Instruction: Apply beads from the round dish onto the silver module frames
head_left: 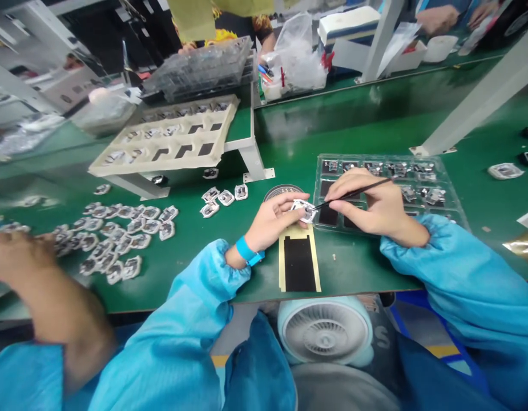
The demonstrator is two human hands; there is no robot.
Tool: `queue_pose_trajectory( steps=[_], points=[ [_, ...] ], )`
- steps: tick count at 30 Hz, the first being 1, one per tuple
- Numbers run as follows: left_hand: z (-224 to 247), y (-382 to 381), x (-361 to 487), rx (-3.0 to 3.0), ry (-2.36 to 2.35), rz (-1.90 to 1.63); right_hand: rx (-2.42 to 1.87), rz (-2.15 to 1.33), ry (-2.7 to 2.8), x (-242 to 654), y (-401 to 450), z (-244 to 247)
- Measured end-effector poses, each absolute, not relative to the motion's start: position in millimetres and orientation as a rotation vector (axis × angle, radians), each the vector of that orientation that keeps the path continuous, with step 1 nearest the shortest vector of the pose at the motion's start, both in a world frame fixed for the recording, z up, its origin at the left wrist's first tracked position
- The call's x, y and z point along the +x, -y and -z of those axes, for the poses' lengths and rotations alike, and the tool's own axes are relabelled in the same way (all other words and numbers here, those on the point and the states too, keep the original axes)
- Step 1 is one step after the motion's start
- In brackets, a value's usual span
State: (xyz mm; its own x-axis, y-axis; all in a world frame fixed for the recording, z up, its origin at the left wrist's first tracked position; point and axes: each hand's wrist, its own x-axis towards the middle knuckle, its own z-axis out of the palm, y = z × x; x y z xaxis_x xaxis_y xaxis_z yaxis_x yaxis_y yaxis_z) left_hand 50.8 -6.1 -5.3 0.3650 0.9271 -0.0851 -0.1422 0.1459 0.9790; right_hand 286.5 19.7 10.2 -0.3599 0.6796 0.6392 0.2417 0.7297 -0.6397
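Note:
Between the thumb and fingers of my left hand (275, 220) is a small white-rimmed electronic part (303, 210). My right hand (370, 202) grips a pair of black tweezers (353, 193), whose tip touches or nearly touches the part. Beneath the left hand lies a yellow-edged backing sheet with a black panel (301, 265). A clear compartment tray (454, 208) sits under and behind my right hand, with small metallic parts in several pockets and dark squares in others. Behind my left fingers, a round perforated metal object (283, 189) is partly hidden.
Many similar white-rimmed parts (118, 235) cover the bench at left, near a co-worker's blurred hand (19, 251). A cream tray (161, 162) rests on a raised stand (256, 160). A slanted white post (473, 97) rises at right. A light-blue fan (326, 334) sits below the bench edge.

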Motion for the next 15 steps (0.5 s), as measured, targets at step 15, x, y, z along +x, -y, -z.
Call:
queue_pose_trajectory(
  steps=[15],
  points=[
    [2.2, 15.1, 51.0, 0.848, -0.791, -0.907, -0.663, -0.384, 2.058, 283.2, -18.2, -3.4]
  ],
)
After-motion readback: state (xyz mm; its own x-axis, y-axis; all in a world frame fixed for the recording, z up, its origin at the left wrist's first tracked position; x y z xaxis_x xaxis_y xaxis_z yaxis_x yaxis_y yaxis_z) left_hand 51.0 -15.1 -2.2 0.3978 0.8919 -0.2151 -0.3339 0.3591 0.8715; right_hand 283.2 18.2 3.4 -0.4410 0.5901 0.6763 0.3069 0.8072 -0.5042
